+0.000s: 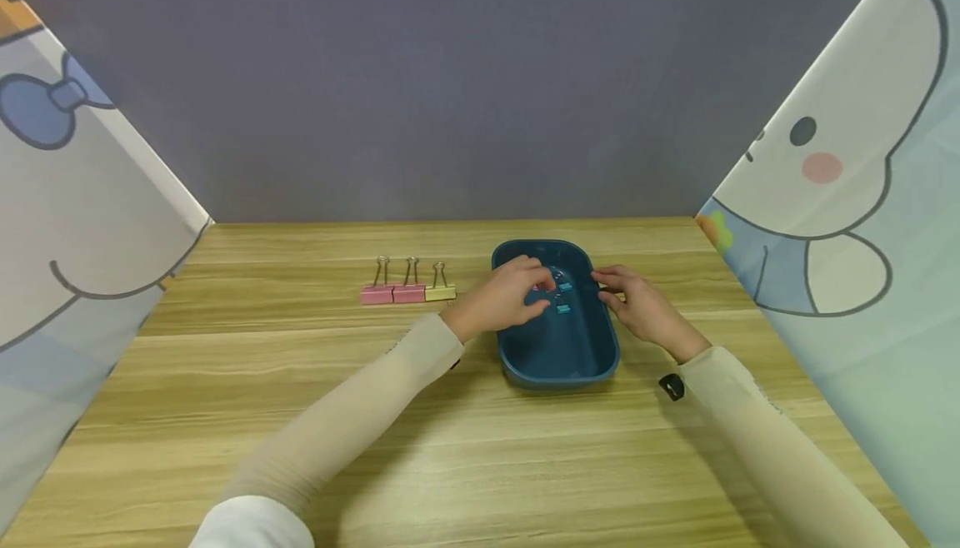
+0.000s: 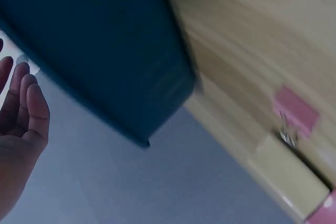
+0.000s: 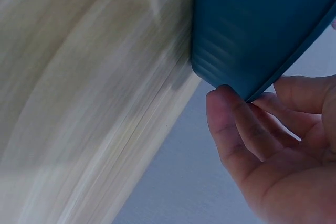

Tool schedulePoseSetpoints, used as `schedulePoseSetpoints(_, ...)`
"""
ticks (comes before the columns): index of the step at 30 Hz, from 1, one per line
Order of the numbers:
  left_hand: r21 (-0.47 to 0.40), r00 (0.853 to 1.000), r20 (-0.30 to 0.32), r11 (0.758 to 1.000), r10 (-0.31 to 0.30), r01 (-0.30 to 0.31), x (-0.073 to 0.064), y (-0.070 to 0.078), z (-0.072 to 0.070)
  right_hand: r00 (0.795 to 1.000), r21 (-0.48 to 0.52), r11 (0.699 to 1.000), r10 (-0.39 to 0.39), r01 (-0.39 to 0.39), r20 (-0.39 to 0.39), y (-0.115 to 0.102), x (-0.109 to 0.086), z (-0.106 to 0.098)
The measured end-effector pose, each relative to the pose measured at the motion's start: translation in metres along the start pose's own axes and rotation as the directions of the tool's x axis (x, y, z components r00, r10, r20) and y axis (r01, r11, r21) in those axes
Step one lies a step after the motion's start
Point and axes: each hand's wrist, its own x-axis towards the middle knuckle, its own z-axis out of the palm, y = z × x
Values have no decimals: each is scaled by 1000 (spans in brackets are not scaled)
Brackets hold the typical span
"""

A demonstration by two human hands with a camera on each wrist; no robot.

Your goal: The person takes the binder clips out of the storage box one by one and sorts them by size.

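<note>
A dark blue plastic tray [image 1: 558,356] with rounded corners stands on the table. Inside lie light blue binder clips [image 1: 563,309], and a bit of pink [image 1: 536,287] shows beside my left fingers. Over the tray's left rim reaches my left hand [image 1: 504,294], thumb and fingertips apart; the left wrist view shows its fingers loosely bent. At the right rim, my right hand [image 1: 633,302] holds the tray's edge between fingertips; the right wrist view has fingers [image 3: 223,111] against the outer wall. Left of the tray, two pink binder clips [image 1: 377,294] and a yellow binder clip [image 1: 440,291] stand in a row.
The wood-grain table [image 1: 480,465] ends at a grey back wall [image 1: 450,115]. Cartoon-printed panels [image 1: 832,223] rise along both sides. A small black object [image 1: 672,386] sits at the right cuff.
</note>
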Motion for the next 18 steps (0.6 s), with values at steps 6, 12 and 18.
schedulePoseSetpoints(6,-17,999,27,999,-35,36,11,4,8,1000,-5,1000,19,-19,8,2,0,2)
schedulePoseSetpoints(12,0,997,25,998,-70,70,21,1,10,1000,-3,1000,22,-22,5,2,0,3)
schedulePoseSetpoints(18,63,995,68,995,-77,73,32,0,11,1000,5,1000,27,-27,9,3,0,3)
